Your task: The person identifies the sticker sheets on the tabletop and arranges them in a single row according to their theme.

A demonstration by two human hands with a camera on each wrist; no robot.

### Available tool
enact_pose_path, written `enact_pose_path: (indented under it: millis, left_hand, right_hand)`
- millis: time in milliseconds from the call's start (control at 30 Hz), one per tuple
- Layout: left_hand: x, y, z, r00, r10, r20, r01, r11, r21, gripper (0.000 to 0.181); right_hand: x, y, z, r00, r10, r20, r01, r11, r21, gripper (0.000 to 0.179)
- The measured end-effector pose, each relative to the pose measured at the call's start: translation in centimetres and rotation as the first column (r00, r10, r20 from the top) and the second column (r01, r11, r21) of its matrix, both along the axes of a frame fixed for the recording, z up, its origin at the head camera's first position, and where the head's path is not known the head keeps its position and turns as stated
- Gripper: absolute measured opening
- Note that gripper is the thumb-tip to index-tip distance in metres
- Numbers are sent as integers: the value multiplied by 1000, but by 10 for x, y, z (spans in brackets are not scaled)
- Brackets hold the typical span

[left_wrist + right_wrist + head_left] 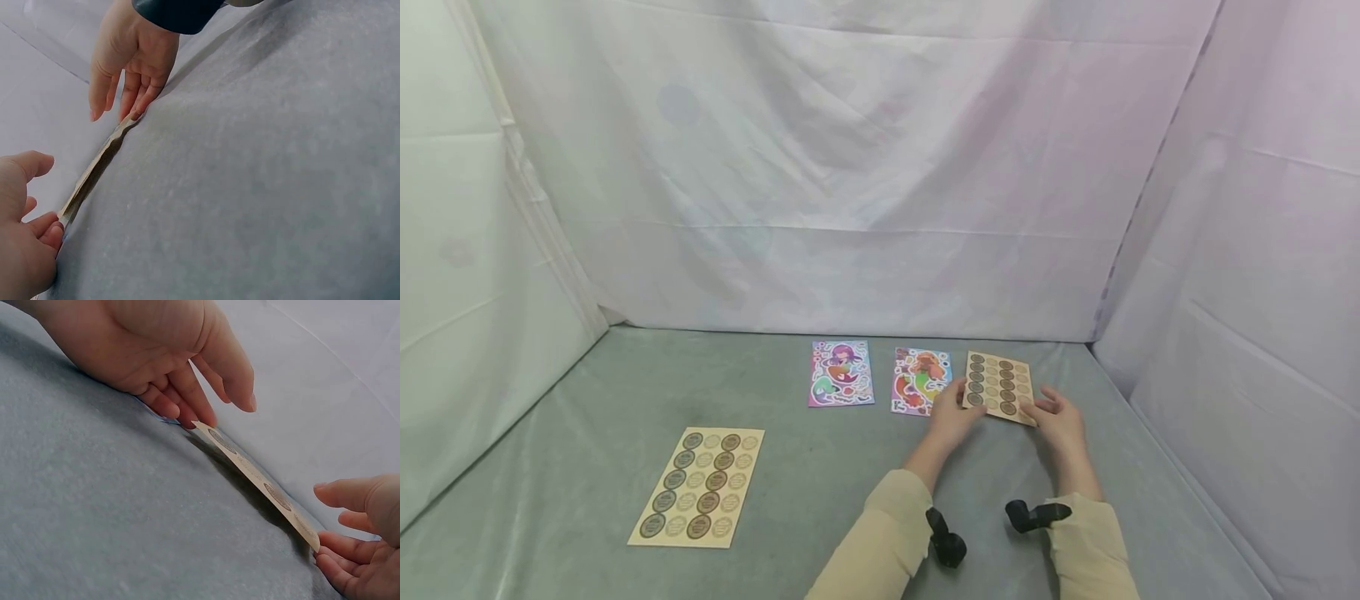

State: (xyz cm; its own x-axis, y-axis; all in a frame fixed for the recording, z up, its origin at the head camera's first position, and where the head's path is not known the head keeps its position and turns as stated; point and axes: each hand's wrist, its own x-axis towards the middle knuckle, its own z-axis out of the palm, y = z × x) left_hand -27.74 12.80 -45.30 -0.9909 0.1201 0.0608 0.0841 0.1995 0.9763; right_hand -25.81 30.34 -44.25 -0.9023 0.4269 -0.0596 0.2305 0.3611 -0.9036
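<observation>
A tan sticker sheet [997,385] with rows of round brown and pale seals is at the back right, between my two hands. My left hand [951,417] holds its left side near the front corner. At the opposite corner my right hand [1060,423] holds it by the fingertips. Seen nearly edge-on in the right wrist view, the sheet [262,484] has a dark shadow under its near edge. Just left of it, a mermaid sticker sheet [917,387] in orange and green lies partly behind my left hand.
Further left lies another mermaid sticker sheet [841,373] with purple hair. A larger-looking tan seal sheet [698,487] rests at the front left. Grey cloth [820,492] covers the table, and pale fabric [850,167] hangs behind and at both sides.
</observation>
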Motion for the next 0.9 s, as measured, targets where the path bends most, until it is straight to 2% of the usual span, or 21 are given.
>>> enact_pose_path:
  millis: [167,367,700,900]
  left_hand:
    - [2,0,-1,998,62,3,-62,996,69,52]
    - [3,0,-3,993,113,-29,-109,987,115,49]
    - [1,-2,-4,987,151,-59,-140,976,166,49]
    - [-1,-4,-4,985,165,-42,-153,965,211,50]
  right_hand:
    - [1,-3,2,1000,-30,-7,30,999,-13,61]
    - [3,-5,2,998,-61,-4,61,998,-14,57]
    - [4,-6,3,996,-84,-1,84,995,-56,60]
    - [2,-8,4,995,-104,0,104,994,-45,58]
